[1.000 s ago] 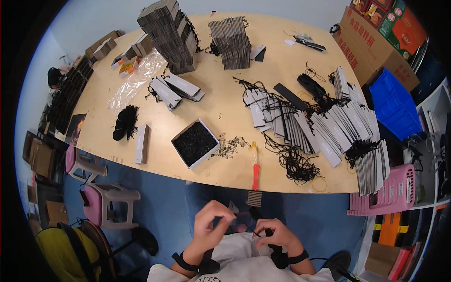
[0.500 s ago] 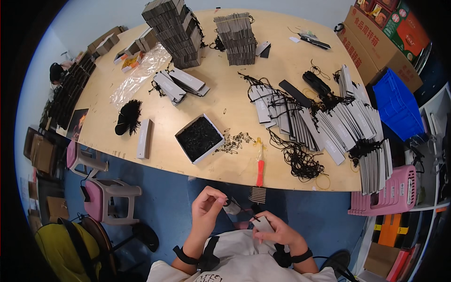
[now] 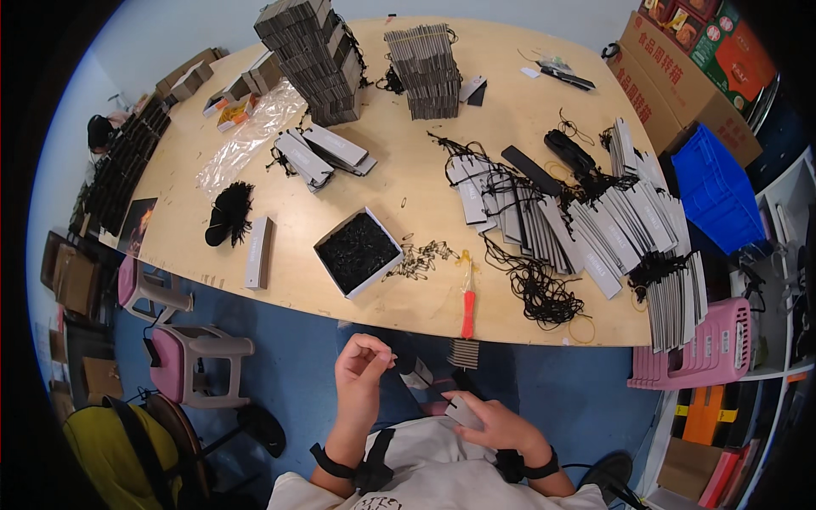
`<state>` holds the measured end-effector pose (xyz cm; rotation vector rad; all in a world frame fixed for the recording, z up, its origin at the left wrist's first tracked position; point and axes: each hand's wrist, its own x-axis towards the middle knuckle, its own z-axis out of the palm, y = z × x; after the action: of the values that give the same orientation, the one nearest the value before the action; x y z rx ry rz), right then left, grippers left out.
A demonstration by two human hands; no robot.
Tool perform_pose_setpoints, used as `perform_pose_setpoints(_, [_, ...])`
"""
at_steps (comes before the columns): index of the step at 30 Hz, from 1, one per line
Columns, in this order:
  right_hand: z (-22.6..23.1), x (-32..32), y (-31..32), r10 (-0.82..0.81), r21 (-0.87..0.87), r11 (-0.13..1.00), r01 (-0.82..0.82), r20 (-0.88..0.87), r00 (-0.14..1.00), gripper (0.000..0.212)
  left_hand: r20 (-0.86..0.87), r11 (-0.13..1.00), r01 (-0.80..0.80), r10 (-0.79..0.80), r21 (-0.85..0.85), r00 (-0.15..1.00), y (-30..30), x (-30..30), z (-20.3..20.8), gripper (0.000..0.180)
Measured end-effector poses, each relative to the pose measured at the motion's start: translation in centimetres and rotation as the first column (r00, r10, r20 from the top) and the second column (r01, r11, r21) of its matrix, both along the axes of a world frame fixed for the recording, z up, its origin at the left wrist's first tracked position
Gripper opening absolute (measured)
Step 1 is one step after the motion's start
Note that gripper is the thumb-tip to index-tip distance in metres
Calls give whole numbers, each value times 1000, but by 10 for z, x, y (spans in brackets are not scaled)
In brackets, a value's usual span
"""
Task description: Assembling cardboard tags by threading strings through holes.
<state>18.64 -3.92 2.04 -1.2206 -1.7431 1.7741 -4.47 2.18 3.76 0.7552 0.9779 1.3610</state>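
On the near side of the white box (image 3: 377, 277) and right of it, the right hand (image 3: 497, 422) holds one grey tag (image 3: 461, 414) between thumb and fingers, palm turned inward. Nearer than the box and almost straight below it, the left hand (image 3: 361, 374) is raised, thumb and forefinger pinched together on a dark bit (image 3: 392, 362) too small to make out. The hands are apart. Since half a second ago both have shifted leftward, and the tag has tilted to another angle; the box has kept its place on the table (image 3: 178, 242).

Left of the box and nearer stand two pink-seated stools (image 3: 170, 365). Just right of it lies a scatter of pins (image 3: 416, 257), too many to count; farther right, one red-handled tool (image 3: 468, 314) and one tangle of black cord (image 3: 544, 299). Left of it are one grey block (image 3: 258, 253) and one black bundle (image 3: 228, 214). Beyond it rise two tall stacks (image 3: 422, 72).
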Motion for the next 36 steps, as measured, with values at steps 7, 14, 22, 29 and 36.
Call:
perform_pose_setpoints(7, [27,18,13,127,-16,992,-126,139,982,61,-28,981,157,-161,-111,987,1,-23,-3,4])
perform_pose_setpoints(14, [56,51,21,-16,-172,984,50,195,981,30,-94,1000,-2,1,-10,996,7,-42,9,6])
perform_pose_setpoints(22, [94,42,61,-412,125,902,414,-41,910,15,-50,995,-75,78,64,996,15,-35,13,10])
perform_pose_setpoints(29, [143,17,153,-603,443,711,547,-18,798,17,21,988,-129,128,82,992,8,-22,4,14])
perform_pose_setpoints(36, [89,92,190,-768,536,457,709,-165,620,29,4,993,-116,116,22,993,-2,-18,-5,10])
